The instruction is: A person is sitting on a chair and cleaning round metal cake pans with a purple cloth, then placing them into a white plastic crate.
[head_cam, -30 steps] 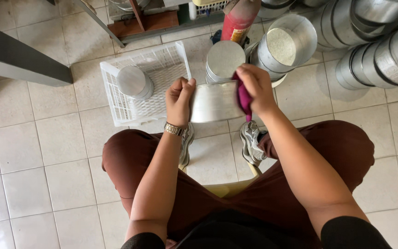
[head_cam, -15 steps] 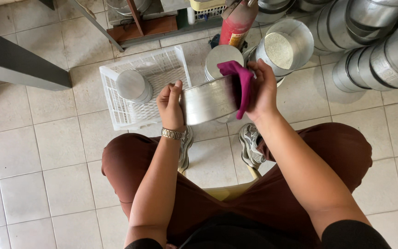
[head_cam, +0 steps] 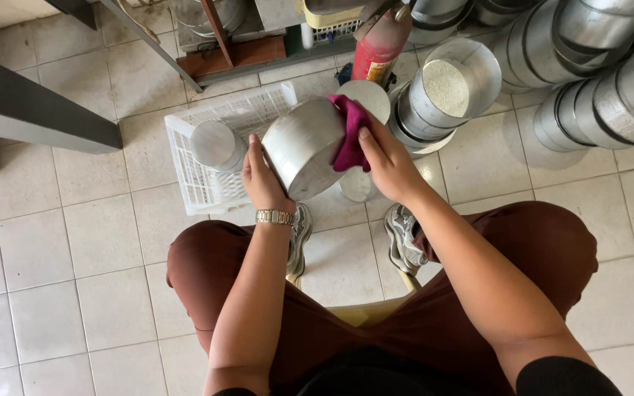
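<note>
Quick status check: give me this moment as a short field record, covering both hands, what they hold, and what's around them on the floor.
left hand: grips the side of a round metal tin, held tilted above the floor
right hand: presses a magenta cloth against the tin's upper right side
basket: white plastic basket on the tiles left of the tin, one metal tin inside
right of hands: open tin on a stack, rows of nested tins lying on their sides
behind: red cylinder, partly hidden
posture: seated, both feet on tiled floor
</note>
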